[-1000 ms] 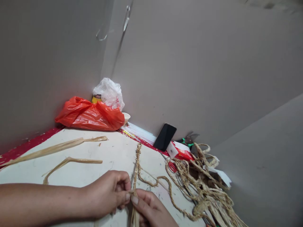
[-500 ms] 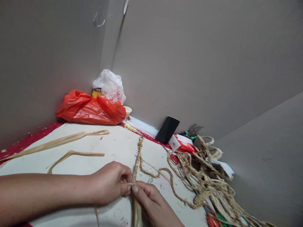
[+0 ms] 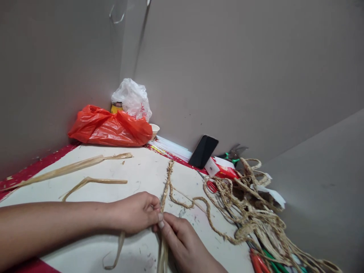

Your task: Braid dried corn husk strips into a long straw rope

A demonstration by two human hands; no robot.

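Note:
My left hand (image 3: 143, 213) and my right hand (image 3: 183, 239) meet at the bottom middle, fingertips pinched together on a strand of dried plant fibre. From between them a braided straw rope (image 3: 167, 182) runs away up the white tabletop. Loose pale fibres (image 3: 162, 254) hang down below the fingers toward me. A bent fibre strip (image 3: 120, 250) trails under my left forearm. What lies exactly between the fingertips is mostly hidden. Two flat dried strips, one long strip (image 3: 71, 167) and one shorter strip (image 3: 93, 180), lie to the left.
A tangled rope pile (image 3: 250, 212) covers the right side, with red-handled pliers (image 3: 258, 261) beside it. A phone (image 3: 203, 151) leans on the wall by a red-and-white box (image 3: 223, 168). An orange plastic bag (image 3: 110, 129) and a paper cup (image 3: 155, 130) sit in the corner.
Both hands stay at the braid; the left fingertips have closed in against the right thumb. More of the bent strip shows below my left forearm. The view has shifted slightly.

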